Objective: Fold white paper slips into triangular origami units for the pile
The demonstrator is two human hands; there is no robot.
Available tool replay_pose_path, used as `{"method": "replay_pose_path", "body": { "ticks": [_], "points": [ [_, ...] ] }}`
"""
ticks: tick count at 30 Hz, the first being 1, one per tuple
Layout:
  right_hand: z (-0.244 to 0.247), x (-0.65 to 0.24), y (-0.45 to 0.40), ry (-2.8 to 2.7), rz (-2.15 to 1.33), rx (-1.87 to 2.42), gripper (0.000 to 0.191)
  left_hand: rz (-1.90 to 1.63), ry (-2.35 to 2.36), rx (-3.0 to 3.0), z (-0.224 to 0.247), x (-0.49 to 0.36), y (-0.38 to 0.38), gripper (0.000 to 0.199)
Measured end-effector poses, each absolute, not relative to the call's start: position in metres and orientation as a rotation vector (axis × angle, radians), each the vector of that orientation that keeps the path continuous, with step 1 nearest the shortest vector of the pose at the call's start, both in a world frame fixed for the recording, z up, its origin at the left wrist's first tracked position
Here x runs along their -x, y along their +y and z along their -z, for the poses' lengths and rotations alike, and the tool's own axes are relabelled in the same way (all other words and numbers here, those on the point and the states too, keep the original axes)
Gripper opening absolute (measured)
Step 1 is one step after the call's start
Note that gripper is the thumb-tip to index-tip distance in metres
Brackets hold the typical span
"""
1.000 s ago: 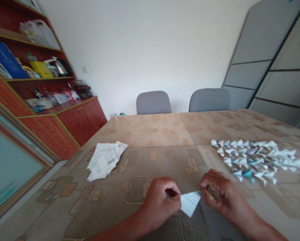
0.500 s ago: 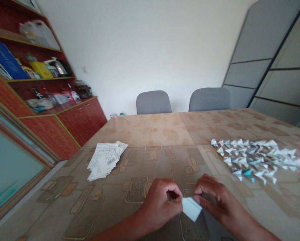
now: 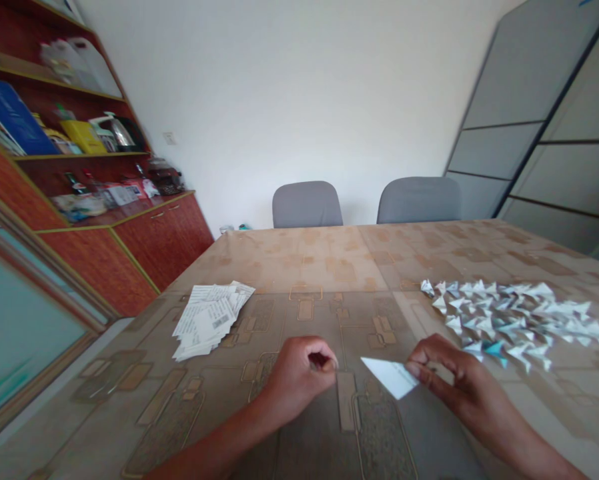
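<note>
Pinched between the thumb and fingers of my right hand (image 3: 449, 373) is a folded piece of paper (image 3: 390, 377), white and roughly triangular, its sharp tip pointing left. My left hand (image 3: 304, 370) hovers apart from it on the left, thumb and fingertips pressed together in a ring, with no paper showing in them. Both hands are above the near part of the patterned table (image 3: 279, 260). Beyond my right hand lie several rows of small folded paper pieces (image 3: 509, 313), one of them teal.
A loose stack of printed paper slips (image 3: 207, 320) lies on the table at left. Two grey chairs (image 3: 307, 203) stand at the far edge, before a white wall. A red-brown cabinet (image 3: 164, 233) with bottles and a kettle is at left, a grey wardrobe (image 3: 499, 87) at right.
My left hand has let go of the paper and moved left and up. My right hand has shifted slightly right and up with the paper, which now shows as a triangle.
</note>
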State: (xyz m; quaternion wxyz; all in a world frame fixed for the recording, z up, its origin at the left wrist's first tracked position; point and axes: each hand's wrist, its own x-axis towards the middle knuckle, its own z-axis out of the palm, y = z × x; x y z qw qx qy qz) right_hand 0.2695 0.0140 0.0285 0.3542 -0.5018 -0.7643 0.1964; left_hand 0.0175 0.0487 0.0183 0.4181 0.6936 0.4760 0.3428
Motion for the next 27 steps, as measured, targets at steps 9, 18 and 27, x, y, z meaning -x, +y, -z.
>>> {"method": "replay_pose_path", "body": {
  "ticks": [9, 18, 27],
  "points": [
    [-0.034, -0.26, -0.003, -2.17, 0.071, 1.033, 0.009, -0.621, 0.852, -1.11, -0.011, -0.029, 0.035, 0.061],
    [-0.032, -0.258, -0.002, -2.08, -0.203, 1.072, 0.015, -0.865, 0.84, -1.216, -0.01, -0.032, 0.031, 0.035],
    [-0.009, -0.233, 0.001, -1.774, -0.706, 1.266, 0.038, -0.972, 0.972, -1.414, -0.008, -0.04, 0.026, 0.029]
  ]
}}
